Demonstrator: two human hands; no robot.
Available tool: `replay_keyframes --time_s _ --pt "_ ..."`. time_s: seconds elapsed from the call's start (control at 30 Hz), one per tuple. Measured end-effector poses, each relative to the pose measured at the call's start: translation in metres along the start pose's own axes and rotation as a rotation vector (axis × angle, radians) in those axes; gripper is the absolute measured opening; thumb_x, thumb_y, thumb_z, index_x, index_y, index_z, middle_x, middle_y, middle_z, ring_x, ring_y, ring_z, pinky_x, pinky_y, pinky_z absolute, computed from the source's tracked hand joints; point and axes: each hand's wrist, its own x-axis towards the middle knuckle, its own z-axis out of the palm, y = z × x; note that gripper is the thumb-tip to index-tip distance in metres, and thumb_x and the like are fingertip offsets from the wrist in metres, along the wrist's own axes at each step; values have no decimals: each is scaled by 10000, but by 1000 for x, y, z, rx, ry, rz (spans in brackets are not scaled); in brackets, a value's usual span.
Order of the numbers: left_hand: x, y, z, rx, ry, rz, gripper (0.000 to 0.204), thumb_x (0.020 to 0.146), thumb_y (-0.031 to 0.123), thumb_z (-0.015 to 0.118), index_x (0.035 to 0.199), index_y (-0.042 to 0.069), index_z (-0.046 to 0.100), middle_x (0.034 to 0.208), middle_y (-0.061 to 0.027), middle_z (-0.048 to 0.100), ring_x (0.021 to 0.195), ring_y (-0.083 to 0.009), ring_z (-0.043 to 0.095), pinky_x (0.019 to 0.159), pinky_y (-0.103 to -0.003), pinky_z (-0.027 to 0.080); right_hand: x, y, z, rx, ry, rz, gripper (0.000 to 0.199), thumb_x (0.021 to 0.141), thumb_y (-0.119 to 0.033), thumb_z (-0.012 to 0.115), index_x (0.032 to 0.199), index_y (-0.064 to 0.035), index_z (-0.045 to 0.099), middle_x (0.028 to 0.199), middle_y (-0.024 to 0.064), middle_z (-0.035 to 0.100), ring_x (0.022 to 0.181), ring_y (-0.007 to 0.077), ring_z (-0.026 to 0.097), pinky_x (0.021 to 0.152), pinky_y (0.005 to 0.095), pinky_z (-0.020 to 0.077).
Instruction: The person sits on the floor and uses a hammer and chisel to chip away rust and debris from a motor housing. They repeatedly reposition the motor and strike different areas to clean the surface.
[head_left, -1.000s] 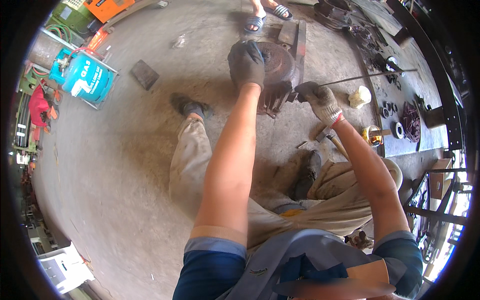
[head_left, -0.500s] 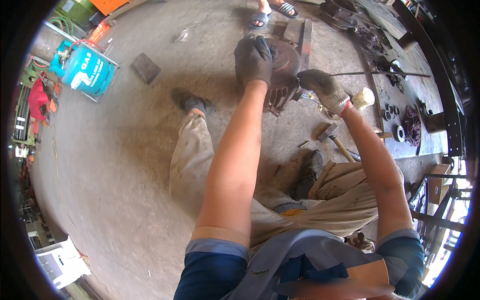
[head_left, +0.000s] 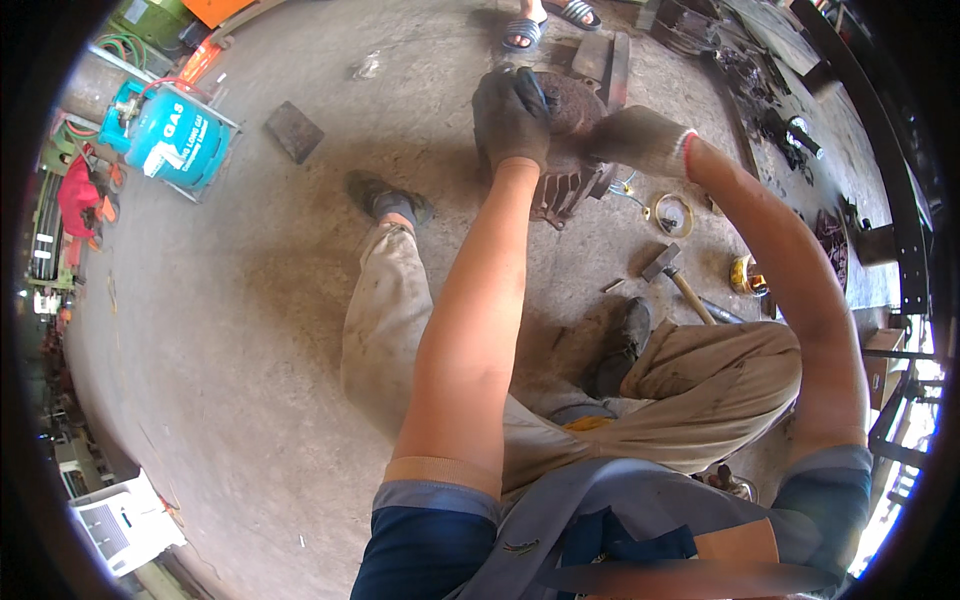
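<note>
In the head view, the left hand (head_left: 512,118) is curled, fingers together, against a rusty metal casting (head_left: 574,108) on the floor (head_left: 250,330). The blurred right hand (head_left: 640,142) is at its right side; I cannot tell either grip. Nearby, a round dish (head_left: 683,204) holds small dark pieces (head_left: 669,226).

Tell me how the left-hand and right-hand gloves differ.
Colour: the left glove is dark grey throughout, while the right glove is brownish grey, paler toward the wrist.
Wrist end: the right glove has a pale cuff edged in red; the left glove shows no such band.
Pose: the left glove points away from the wearer, while the right glove points leftward.
Both look grimy and are at the rusty round metal part.
</note>
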Motion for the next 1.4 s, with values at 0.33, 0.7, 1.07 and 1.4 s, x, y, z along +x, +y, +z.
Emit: replay_keyframes --time_s 0.33,0.7,1.07,1.4 --pt "-1 0 -7 -110 -78 -51 324 1044 259 479 1044 -2 670 1129 -218 683 1098 -410 627 970 -501 483 26 -20 -13 -214 -159 129 606 1042 -542 384 1074 -17 685 885 269 683 847 435 670 809 499 506" --pt "0 0 -1 -68 -79 -102 343 1044 296 488 1035 -6 651 1082 -233 657 1047 -424 601 944 -516 462 11 13 5 43 1 182 427 973 -376 571 1083 12 713 1022 258 710 981 417 673 882 472 521" --pt "1 2 -3 -52 31 -15 291 998 271 548 1037 -2 640 1045 -211 639 1003 -419 596 892 -498 489 -10 7 36 522 243 507 291 992 -287 624 978 -6 695 849 99 700 747 193 666 688 367 520" --pt "-1 5 -5 -12 -61 -81 328 1021 305 520 1036 3 645 1066 -243 655 1024 -433 608 919 -512 475 -14 -25 70 377 605 588 270 986 -275 632 977 -13 698 849 123 695 790 292 673 731 388 529"
